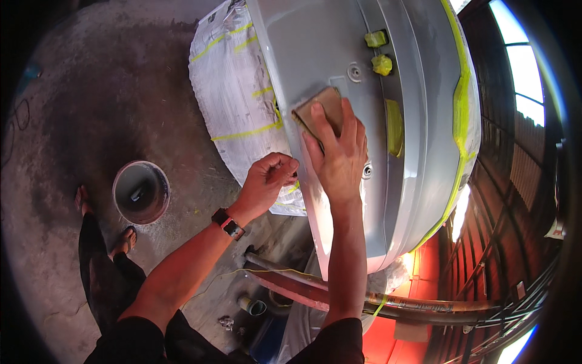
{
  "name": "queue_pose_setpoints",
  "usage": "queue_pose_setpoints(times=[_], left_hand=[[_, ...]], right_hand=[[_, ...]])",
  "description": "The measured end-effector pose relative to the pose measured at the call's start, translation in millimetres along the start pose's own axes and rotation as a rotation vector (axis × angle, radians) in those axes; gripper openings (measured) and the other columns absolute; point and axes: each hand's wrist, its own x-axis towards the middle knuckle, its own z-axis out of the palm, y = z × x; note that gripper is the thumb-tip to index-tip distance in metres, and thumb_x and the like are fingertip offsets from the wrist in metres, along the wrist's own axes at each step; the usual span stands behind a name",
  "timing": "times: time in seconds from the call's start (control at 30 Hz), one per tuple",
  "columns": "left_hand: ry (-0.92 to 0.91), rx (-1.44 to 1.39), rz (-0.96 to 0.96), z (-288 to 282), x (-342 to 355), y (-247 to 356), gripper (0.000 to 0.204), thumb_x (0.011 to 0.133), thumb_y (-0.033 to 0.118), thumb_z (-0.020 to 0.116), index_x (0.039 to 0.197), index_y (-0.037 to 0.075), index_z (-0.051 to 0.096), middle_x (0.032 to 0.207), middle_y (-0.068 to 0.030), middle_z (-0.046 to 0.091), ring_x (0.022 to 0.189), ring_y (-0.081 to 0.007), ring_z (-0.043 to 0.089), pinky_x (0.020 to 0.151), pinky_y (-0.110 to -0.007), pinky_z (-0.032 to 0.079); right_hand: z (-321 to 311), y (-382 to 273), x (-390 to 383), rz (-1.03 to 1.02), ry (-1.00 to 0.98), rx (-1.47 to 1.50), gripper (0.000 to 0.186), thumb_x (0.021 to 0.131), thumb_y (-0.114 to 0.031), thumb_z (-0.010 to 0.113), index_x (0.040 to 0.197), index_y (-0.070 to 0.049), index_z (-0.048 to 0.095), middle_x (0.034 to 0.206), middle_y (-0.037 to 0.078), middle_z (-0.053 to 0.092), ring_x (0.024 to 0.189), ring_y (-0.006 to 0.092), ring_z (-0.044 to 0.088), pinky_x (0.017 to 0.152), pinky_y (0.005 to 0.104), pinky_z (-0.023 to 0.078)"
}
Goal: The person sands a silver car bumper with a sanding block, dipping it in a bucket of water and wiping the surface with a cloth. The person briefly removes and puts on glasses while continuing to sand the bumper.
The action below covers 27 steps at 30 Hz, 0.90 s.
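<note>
A brown sanding pad [327, 110], folded or wrapped like sandpaper, lies against a grey primed vehicle panel [309, 45]. My right hand [337, 145] presses on it, fingers spread over its top and thumb along its side. By the panel's left edge, my left hand [270, 176] is closed, fingers curled together. Whatever it may hold is hidden. A watch [228, 224] sits on my left wrist. To the left of the panel, white masking sheet [236, 100] is held down with yellow-green tape [248, 132].
A round bucket [165, 182] holding greyish liquid stands on the concrete floor [66, 133] near my feet. Taped pieces [381, 65] cover fittings on the panel. Below the panel run long bars [291, 288], beside a small can [257, 307]. A red surface [400, 333] lies beyond.
</note>
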Motion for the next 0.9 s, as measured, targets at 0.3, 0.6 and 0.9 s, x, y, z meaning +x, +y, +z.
queue_pose_setpoints(times=[0.3, 0.6, 0.9], left_hand=[[0.038, -0.021, 0.009, 2.8, 0.1, 2.3, 0.025, 0.108, 0.027, 0.070, 0.109, 0.002, 0.070, 0.094, 0.0013, 0.069, 0.089, -0.0071, 0.068, 0.088, -0.030, 0.062], [-0.031, -0.039, 0.007, -2.9, 1.0, -2.7, 0.024, 0.110, 0.029, 0.067, 0.111, 0.005, 0.071, 0.100, 0.0038, 0.068, 0.092, -0.0049, 0.068, 0.092, -0.030, 0.061], [-0.007, -0.017, -0.006, -3.1, -1.2, 1.9, 0.023, 0.109, 0.028, 0.068, 0.112, 0.005, 0.072, 0.096, 0.0037, 0.070, 0.089, -0.0045, 0.068, 0.088, -0.030, 0.062]], right_hand=[[4.1, -9.7, -7.1, 0.000, 0.040, 0.000, 0.070, 0.082, -0.027, 0.087, 0.147, -0.028, 0.063, 0.157, 0.025, 0.048, 0.120, 0.0434, 0.060, 0.095, 0.0544, 0.055], [4.6, -14.9, -40.7, 0.023, 0.050, -0.007, 0.063, 0.085, -0.030, 0.087, 0.144, -0.026, 0.066, 0.154, 0.026, 0.051, 0.120, 0.0428, 0.062, 0.094, 0.0547, 0.055], [6.3, -18.6, -38.9, 0.041, 0.062, 0.015, 0.069, 0.080, -0.027, 0.088, 0.145, -0.028, 0.065, 0.155, 0.025, 0.051, 0.121, 0.0433, 0.061, 0.096, 0.0557, 0.054]])
